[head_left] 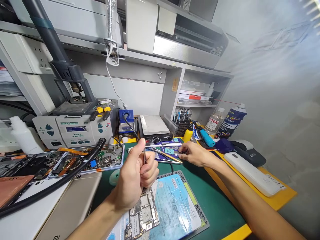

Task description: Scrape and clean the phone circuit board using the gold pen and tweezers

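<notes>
My left hand (140,170) is in a fist above the work mat, its fingers wrapped round a thin dark metal tool (144,156). Most of that tool is hidden in the grip. Below the hand, a phone circuit board (147,213) lies on a light-blue sheet (175,203). Farther back, my right hand (193,154) reaches to the right end of a dark-blue tool rest (160,155). Its thumb and fingers pinch together there, and what is between them is too small to make out. Slim tools, among them a gold-handled one (171,157), lie on the rest.
A tray of phone parts (110,158) and a black hose (85,163) occupy the left side. Behind stand a rework station (75,131), a soldering iron stand (126,121) and a hot plate (155,126). Bottles, including a spray can (230,123), stand at right.
</notes>
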Tool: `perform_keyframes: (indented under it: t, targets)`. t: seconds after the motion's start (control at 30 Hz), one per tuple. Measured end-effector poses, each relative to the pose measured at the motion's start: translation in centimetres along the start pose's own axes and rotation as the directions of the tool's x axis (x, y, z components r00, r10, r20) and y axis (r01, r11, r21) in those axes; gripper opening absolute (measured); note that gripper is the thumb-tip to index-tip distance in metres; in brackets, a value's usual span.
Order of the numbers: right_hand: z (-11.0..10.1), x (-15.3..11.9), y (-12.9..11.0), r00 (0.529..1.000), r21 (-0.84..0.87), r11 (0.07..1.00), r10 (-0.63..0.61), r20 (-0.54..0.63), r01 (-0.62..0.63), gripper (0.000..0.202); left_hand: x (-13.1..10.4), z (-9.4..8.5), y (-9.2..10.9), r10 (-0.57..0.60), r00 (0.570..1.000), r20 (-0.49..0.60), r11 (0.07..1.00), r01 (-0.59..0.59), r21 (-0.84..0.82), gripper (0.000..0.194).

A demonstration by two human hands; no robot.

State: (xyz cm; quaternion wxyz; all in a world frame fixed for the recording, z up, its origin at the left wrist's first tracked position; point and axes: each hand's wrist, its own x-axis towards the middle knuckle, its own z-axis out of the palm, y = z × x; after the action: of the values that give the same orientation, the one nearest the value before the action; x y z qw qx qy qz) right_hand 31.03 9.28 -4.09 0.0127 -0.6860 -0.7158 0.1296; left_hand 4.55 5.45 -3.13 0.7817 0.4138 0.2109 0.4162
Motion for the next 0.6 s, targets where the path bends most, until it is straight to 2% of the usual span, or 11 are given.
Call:
perform_keyframes:
  t: [0.2, 0.43, 0.6]
  targets:
    - [0.1, 0.0, 0.2, 0.998, 0.024, 0.998, -0.055, -0.032, 0.056, 0.033, 0.0, 0.0, 0.0, -0.001, 1.0, 0.003, 1.0, 0.0, 0.004, 0.077]
    - [1.5, 0.3, -0.9, 0.949, 0.063, 0.957, -0.271, -0.161, 0.283, 0.034, -0.1, 0.0, 0.3, 0.0, 1.0, 0.002, 1.0, 0.0, -0.001, 0.074]
    - [2.0, 0.7, -1.1, 0.94, 0.088, 0.947, -0.289, -0.178, 0.308, 0.036, -0.1, -0.1, 0.3, 0.0, 1.0, 0.005, 1.0, 0.0, -0.005, 0.074]
